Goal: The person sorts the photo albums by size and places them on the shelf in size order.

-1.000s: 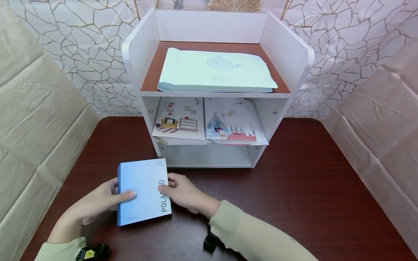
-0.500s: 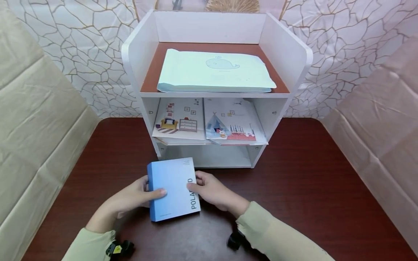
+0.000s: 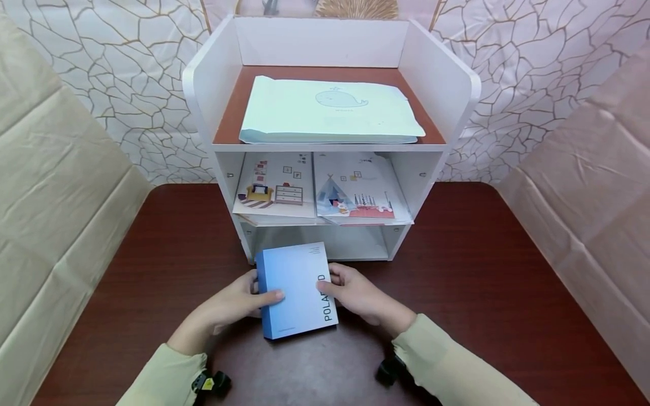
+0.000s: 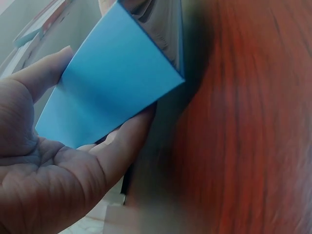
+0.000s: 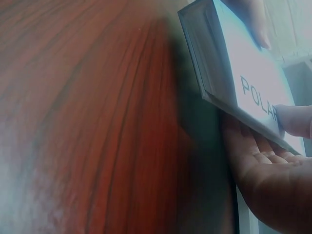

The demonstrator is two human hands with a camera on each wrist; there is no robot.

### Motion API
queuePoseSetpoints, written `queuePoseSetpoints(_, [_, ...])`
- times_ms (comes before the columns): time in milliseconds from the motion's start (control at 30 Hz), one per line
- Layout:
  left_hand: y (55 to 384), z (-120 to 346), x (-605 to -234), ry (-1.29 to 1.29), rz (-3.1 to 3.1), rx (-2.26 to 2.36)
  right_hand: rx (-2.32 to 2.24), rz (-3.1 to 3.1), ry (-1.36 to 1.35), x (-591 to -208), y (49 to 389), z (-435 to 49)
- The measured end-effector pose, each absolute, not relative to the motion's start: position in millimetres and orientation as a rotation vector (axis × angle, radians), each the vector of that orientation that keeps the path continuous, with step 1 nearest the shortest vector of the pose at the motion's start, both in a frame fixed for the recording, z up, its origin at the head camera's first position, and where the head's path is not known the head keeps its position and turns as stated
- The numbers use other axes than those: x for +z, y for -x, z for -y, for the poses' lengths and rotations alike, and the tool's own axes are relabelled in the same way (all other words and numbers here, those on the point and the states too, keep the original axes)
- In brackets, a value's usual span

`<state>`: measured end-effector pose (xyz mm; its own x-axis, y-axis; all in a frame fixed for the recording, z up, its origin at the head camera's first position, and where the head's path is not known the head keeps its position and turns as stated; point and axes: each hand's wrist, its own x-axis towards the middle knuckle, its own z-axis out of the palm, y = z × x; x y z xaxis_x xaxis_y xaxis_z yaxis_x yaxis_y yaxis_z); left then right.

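A pale blue photo album point(image 3: 298, 290), lettered POLA…D along its right side, is held between both hands in front of the shelf, slightly tilted. My left hand point(image 3: 228, 304) grips its left edge, thumb on the cover and fingers underneath. On the opposite edge, my right hand point(image 3: 363, 296) pinches it, the thumb covering part of the lettering. The left wrist view shows the album's blue spine point(image 4: 105, 80) and, at its end, page edges. In the right wrist view, the fingers point(image 5: 243, 146) support the album point(image 5: 251, 73) from below. Its underside is hidden from the head view.
Behind the album stands a white shelf unit point(image 3: 452, 96) on the dark wooden table point(image 3: 482, 293). A pale green whale-printed packet point(image 3: 330, 113) lies on top. Two illustrated stacks, left point(image 3: 276, 189) and right point(image 3: 360, 189), fill the middle level. The album partly covers the lowest compartment point(image 3: 350, 239).
Both hands have carried the album rightward and slightly upward in the head view, from left of the shelf to before its lowest compartment. Their grip looks the same.
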<state>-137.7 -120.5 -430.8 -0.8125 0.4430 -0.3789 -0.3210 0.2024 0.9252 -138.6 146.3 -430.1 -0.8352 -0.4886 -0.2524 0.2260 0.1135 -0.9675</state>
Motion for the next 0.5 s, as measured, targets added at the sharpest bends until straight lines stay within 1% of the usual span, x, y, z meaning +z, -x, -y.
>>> queuePoseSetpoints(200, [134.4, 110.5, -433.5, -0.109, -1.878, 1.760, -1.819, -1.806, 0.193, -434.0, 140.5, -156.6])
queuePoseSetpoints(500, [132.5, 100.5, -438.0, -0.096, -1.827, 1.830, -1.874, -1.787, 0.030, -430.1, 146.3, -163.8])
